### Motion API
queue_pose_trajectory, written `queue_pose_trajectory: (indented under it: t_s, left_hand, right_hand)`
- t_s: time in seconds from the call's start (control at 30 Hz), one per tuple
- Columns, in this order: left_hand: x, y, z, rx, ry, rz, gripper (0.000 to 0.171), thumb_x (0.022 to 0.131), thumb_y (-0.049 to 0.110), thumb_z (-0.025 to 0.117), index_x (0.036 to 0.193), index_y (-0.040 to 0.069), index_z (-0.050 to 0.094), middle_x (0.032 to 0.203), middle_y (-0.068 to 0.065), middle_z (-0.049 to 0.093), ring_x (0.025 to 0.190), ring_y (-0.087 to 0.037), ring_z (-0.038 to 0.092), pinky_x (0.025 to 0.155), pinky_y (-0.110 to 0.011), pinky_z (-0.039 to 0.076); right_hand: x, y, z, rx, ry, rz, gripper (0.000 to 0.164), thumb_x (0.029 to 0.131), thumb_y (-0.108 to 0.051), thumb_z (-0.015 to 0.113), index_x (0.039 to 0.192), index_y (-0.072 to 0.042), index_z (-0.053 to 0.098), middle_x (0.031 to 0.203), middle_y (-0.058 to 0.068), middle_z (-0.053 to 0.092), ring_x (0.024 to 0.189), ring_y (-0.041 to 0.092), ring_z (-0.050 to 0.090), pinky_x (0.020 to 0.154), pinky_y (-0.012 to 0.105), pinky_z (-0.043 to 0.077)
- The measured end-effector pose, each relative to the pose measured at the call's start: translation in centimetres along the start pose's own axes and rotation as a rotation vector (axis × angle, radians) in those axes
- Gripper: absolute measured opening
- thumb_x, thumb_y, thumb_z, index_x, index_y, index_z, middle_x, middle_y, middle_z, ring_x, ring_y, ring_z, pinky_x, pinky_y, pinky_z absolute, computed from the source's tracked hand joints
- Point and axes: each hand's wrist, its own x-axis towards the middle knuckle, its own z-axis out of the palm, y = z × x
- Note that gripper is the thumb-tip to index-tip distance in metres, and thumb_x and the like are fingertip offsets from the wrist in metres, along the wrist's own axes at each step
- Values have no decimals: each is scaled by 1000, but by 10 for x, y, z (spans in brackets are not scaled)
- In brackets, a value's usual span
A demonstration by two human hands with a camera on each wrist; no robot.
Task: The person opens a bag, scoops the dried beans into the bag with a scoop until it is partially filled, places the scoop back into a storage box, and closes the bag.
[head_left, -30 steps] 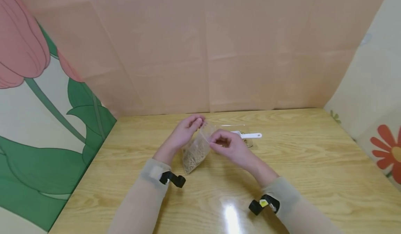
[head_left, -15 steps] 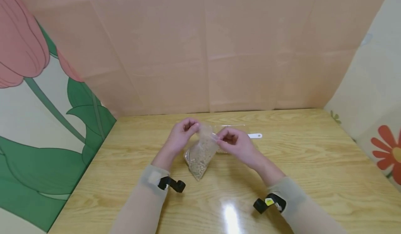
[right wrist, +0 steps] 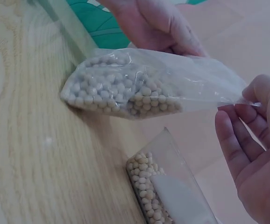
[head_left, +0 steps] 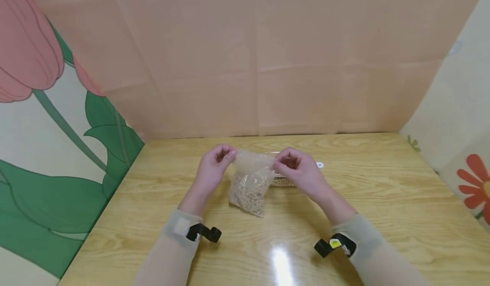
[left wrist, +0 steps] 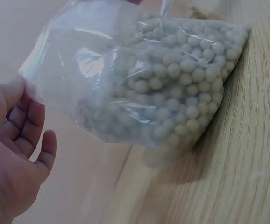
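A clear plastic bag (head_left: pixel 249 188), its lower part full of pale round beads (left wrist: pixel 186 79), hangs between my two hands with its bottom close to the table. My left hand (head_left: pixel 212 167) pinches the bag's upper left corner between thumb and finger. At the opposite top corner, my right hand (head_left: pixel 302 173) pinches the film in the same way. The wrist views show the upper bag holding no beads and stretched toward the fingertips. Behind the bag and right hand, partly hidden, stands a clear box (right wrist: pixel 184 161) with similar beads.
A white scoop (right wrist: pixel 179 200) lies in the box, its handle end (head_left: pixel 320 165) showing past my right hand in the head view. The wood-grain table (head_left: pixel 383 184) meets a pinkish cloth backdrop (head_left: pixel 252 65) at the rear. Flower-patterned panels (head_left: pixel 38 209) stand at the sides.
My hands have spread apart, the left moving leftward and the right moving rightward. The bag has turned from edge-on to broadside in the head view, its top now stretched out flat.
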Motion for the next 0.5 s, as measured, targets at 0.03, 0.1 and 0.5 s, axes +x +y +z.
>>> queue_pose_trajectory:
  t_s: [0.03,0.1,0.5]
  left_hand:
    - [-2,2,-1,18,3,7,20,110,26,70,113,7,74,106,-7,72,105,-24,66,99,-51,54]
    - [-5,6,-4,57,8,22,20,110,28,69,113,9,74,110,-5,74,111,-22,67,104,-51,54]
    - [-12,7,-11,82,17,119,16,111,21,68,111,5,73,108,-7,73,106,-23,68,95,-37,55]
  right_hand:
    - [0,-1,-1,-2,7,6,12,104,-13,77,112,-6,73,107,13,76,95,25,76,86,40,64]
    - [0,-2,-2,-2,24,15,14,104,-14,78,116,-7,75,110,13,77,96,27,77,88,42,65]
    - [8,-6,-4,113,94,-29,29,102,-3,77,130,2,68,108,16,75,92,22,75,87,36,64]
